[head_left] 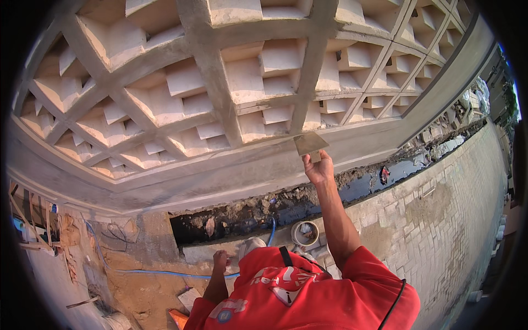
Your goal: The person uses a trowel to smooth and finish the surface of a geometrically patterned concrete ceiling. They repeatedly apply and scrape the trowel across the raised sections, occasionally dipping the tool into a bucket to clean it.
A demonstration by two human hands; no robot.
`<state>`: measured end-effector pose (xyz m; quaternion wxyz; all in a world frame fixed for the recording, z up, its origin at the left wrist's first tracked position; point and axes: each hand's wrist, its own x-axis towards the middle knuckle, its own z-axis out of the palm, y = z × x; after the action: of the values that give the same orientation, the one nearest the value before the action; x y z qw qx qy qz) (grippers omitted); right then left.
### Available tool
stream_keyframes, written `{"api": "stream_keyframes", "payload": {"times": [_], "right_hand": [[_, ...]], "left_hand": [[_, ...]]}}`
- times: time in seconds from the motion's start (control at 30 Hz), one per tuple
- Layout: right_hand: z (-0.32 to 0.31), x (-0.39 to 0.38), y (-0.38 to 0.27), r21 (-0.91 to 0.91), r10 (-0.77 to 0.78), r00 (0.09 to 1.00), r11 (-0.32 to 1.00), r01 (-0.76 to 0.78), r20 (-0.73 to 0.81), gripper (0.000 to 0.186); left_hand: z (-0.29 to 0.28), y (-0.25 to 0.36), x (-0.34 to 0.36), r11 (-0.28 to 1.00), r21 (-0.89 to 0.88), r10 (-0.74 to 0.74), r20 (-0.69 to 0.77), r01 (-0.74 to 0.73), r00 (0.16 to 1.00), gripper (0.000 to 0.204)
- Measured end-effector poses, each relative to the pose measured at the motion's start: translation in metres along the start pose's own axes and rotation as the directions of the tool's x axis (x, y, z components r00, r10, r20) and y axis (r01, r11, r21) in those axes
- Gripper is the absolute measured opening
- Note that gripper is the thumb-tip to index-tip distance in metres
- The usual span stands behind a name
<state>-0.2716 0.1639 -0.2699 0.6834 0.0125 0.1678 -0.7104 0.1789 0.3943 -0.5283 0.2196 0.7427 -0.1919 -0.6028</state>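
My right hand is raised at the end of an outstretched arm, its fingers closed round the handle of a plastering trowel. The trowel's flat rectangular blade is up against the wall, at the foot of an upright rib of the grey lattice. Below that lattice runs a smooth grey plastered band. My left hand hangs low beside my body with its fingers curled in, and nothing shows in it.
A trench with dark water and rubble follows the wall's foot. Near my feet stands a white bucket. A blue hose crosses the sandy ground and reaches the trench. Paving blocks cover the right side.
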Motion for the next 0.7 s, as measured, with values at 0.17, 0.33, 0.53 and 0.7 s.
{"api": "stream_keyframes", "payload": {"times": [0.17, 0.33, 0.53, 0.7], "right_hand": [[0.007, 0.010, 0.001, 0.078, 0.082, 0.996, 0.993, -0.083, 0.019, 0.024], [0.037, 0.028, 0.001, 0.192, 0.050, 0.996, 0.981, -0.034, -0.077, 0.023], [0.123, 0.027, -0.011, 0.387, 0.077, 0.987, 0.922, -0.016, -0.142, 0.025], [0.194, -0.010, -0.013, 0.435, 0.129, 0.992, 0.892, -0.118, 0.006, 0.028]], "left_hand": [[0.008, -0.049, -0.042, 0.994, -0.096, -0.060, -0.060, 0.054, 0.996, 0.023], [0.005, -0.082, -0.061, 0.977, -0.188, -0.119, -0.070, 0.104, 0.990, 0.020], [-0.004, -0.075, -0.048, 0.973, -0.206, -0.122, -0.078, 0.104, 0.989, 0.020], [-0.019, -0.055, -0.027, 0.993, -0.118, -0.013, -0.002, 0.013, 1.000, 0.027]]}}
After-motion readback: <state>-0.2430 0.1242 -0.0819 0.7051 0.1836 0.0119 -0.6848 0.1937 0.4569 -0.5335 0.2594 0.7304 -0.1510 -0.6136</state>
